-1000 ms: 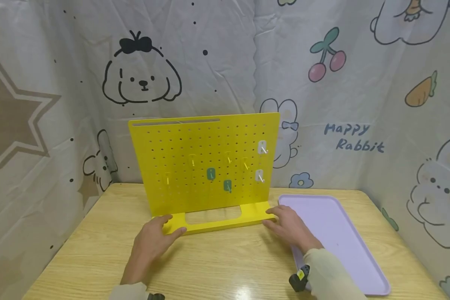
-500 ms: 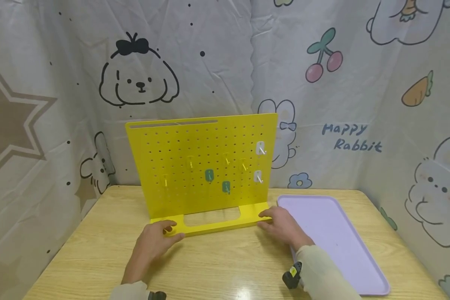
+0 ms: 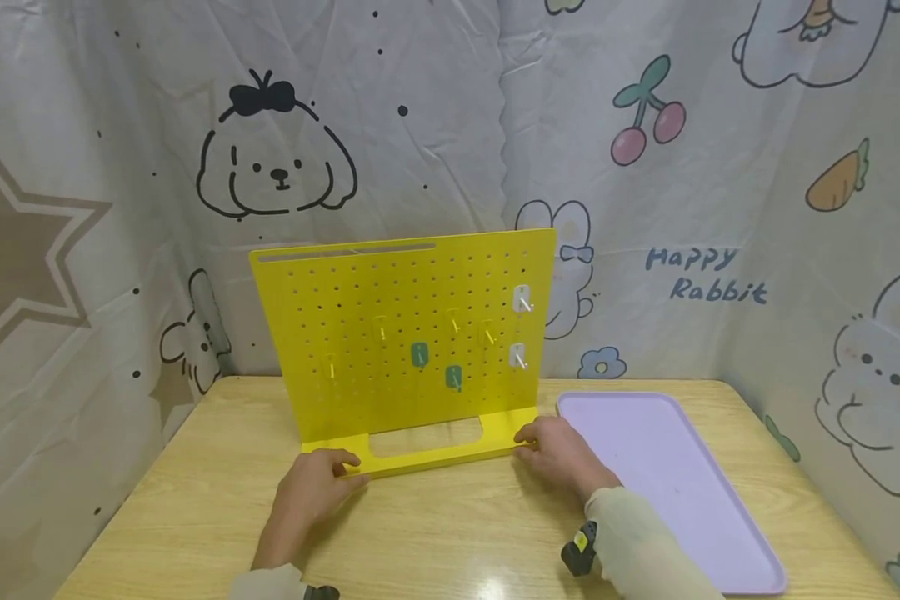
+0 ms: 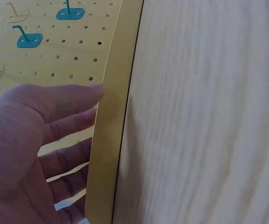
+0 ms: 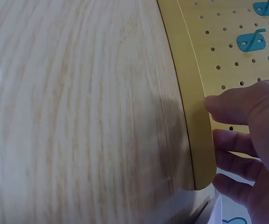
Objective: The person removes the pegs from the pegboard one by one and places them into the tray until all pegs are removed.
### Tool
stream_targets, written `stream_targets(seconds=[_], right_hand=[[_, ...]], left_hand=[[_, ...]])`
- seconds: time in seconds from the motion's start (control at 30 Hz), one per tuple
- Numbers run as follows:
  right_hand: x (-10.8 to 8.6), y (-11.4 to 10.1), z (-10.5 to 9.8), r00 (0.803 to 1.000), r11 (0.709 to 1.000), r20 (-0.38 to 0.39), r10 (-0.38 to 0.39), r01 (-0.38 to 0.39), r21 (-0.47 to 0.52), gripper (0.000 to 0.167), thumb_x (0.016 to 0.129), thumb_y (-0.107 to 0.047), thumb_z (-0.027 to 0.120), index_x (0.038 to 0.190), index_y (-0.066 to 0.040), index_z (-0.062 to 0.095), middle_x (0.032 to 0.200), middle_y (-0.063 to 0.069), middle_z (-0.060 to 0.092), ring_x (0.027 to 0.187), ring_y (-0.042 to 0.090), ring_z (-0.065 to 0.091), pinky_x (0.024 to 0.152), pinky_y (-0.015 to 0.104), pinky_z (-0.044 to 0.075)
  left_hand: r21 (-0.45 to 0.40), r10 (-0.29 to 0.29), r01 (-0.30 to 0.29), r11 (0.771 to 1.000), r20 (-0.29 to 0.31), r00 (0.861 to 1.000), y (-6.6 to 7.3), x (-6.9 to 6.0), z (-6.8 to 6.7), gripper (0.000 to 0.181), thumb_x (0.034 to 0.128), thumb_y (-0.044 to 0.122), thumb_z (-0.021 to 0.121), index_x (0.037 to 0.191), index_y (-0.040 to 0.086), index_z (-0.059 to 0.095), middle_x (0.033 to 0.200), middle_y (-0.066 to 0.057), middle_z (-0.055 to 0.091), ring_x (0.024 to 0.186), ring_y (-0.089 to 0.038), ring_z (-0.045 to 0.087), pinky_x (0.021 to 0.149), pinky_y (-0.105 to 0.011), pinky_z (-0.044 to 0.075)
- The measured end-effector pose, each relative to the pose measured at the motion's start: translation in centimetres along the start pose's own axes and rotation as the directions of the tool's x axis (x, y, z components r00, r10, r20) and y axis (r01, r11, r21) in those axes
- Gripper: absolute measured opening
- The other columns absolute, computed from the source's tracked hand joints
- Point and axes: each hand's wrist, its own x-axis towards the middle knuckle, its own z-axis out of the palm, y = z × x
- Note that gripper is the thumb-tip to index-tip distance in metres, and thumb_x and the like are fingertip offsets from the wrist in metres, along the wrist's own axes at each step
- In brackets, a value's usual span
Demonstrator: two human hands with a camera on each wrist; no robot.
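A yellow pegboard stands upright on the wooden table, with a flat base reaching forward. Yellow, white and green hooks, such as the green hook, are fixed to its face. My left hand grips the base's front left corner, thumb at the front edge and fingers curled over the base. At the front right corner my right hand holds the base the same way. Both wrist views show the thumb tip at the base's edge, with the other fingertips partly hidden behind it.
A lavender tray lies on the table to the right, partly under my right forearm. A cartoon-printed curtain hangs behind the board and along both sides.
My right hand has shifted slightly left along the base, and my left hand slightly right and nearer. The fingers of both hands have curled in closer. The board shows no clear movement.
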Motion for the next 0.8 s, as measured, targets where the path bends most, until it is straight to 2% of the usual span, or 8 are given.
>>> stream_targets(seconds=[0.3,0.47,0.6,0.8], right_hand=[[0.1,0.1,0.6,1.000,1.000,0.006,0.019,-0.018,-0.026,0.013,0.088,-0.014,0.075,0.101,-0.010,0.078,0.093,0.000,0.067,0.088,0.019,0.060,0.085,0.043,0.051],[0.2,0.0,0.9,1.000,0.997,-0.018,0.008,-0.010,-0.071,0.012,0.088,-0.015,0.076,0.099,-0.011,0.078,0.087,-0.001,0.063,0.081,0.016,0.055,0.078,0.040,0.051],[0.3,-0.2,0.9,0.999,0.995,-0.041,-0.005,0.001,-0.097,0.009,0.087,-0.015,0.076,0.094,-0.011,0.078,0.083,-0.001,0.061,0.077,0.016,0.053,0.072,0.039,0.050],[0.3,-0.3,1.1,0.998,0.994,-0.061,0.001,-0.008,-0.110,0.004,0.085,-0.014,0.077,0.089,-0.012,0.077,0.082,-0.001,0.061,0.077,0.016,0.054,0.073,0.041,0.051]], left_hand=[[-0.003,-0.001,0.001,1.000,0.026,1.000,0.3,0.0,-0.1,0.018,0.0818,0.025,0.081,0.096,0.015,0.079,0.093,-0.003,0.071,0.085,-0.022,0.065,0.074,-0.048,0.053],[0.000,-0.005,0.005,1.000,0.027,1.000,0.3,0.1,0.1,0.017,0.0815,0.026,0.081,0.095,0.015,0.080,0.094,-0.004,0.072,0.086,-0.023,0.065,0.074,-0.048,0.053],[0.014,-0.010,0.009,1.000,0.020,1.000,0.2,0.2,0.2,0.014,0.0817,0.024,0.080,0.093,0.016,0.080,0.092,-0.002,0.071,0.083,-0.020,0.064,0.071,-0.046,0.053],[0.053,0.006,-0.007,0.999,0.011,1.000,0.3,0.2,0.2,0.008,0.0833,0.022,0.078,0.090,0.019,0.080,0.086,0.002,0.068,0.076,-0.017,0.061,0.062,-0.041,0.050]])
